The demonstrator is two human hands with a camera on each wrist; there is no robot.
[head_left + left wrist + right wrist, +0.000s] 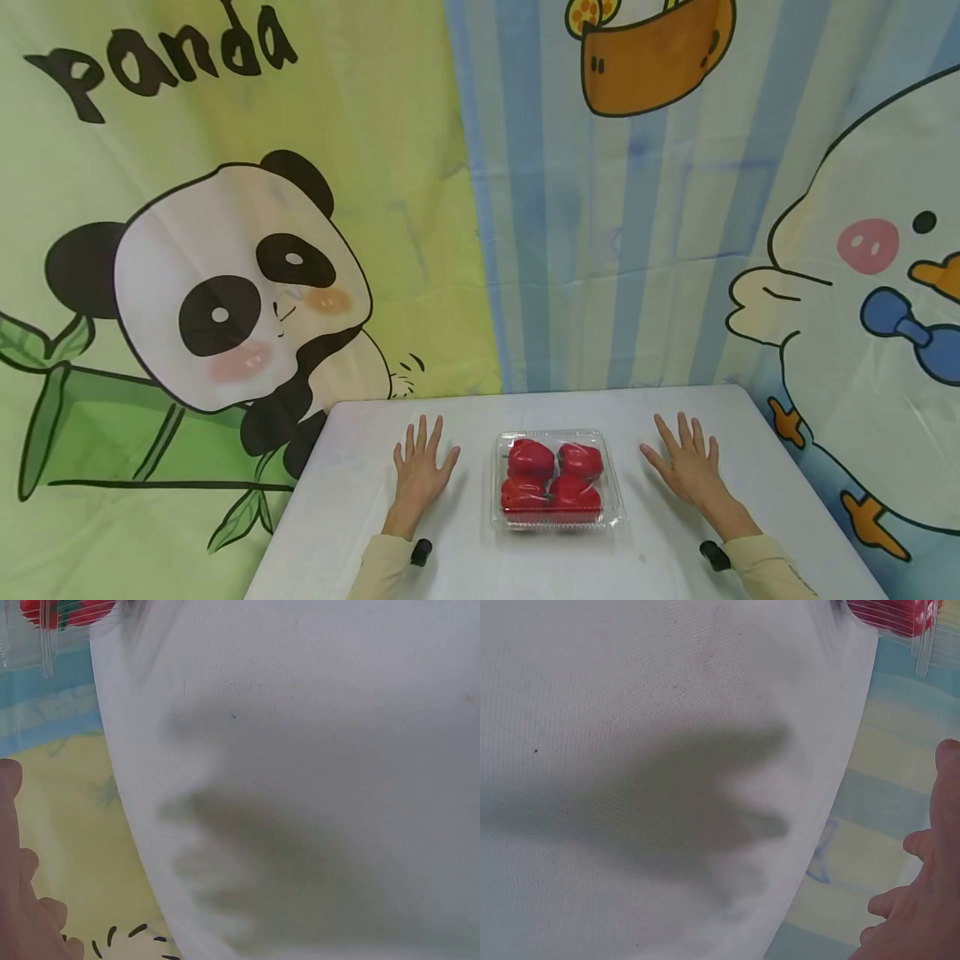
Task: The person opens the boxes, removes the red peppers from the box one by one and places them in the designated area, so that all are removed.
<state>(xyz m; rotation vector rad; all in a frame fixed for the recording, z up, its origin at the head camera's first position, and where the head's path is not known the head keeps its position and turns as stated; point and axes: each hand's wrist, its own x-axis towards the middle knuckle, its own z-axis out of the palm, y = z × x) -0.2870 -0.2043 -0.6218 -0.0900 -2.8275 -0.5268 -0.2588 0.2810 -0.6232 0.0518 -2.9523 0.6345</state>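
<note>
A clear plastic box (617, 500) sits on the white table, holding several red bell peppers (574, 498) in two rows; it looks closed. To its left is my left hand (422, 475), fingers straight and spread, holding nothing. My right hand (692, 472) is on the other side of the box, likewise spread and without anything in it. Neither hand touches the box. Both wrist views show hand shadows on the tabletop below, so the hands appear raised. A corner of the box also shows at the top of each wrist view.
The white table (555, 567) ends at a far edge against hanging cloths. A panda cloth (420, 250) hangs at the left, and a blue striped cloth (570, 250) with a white duck at the right. Each wrist carries a small black device (422, 552).
</note>
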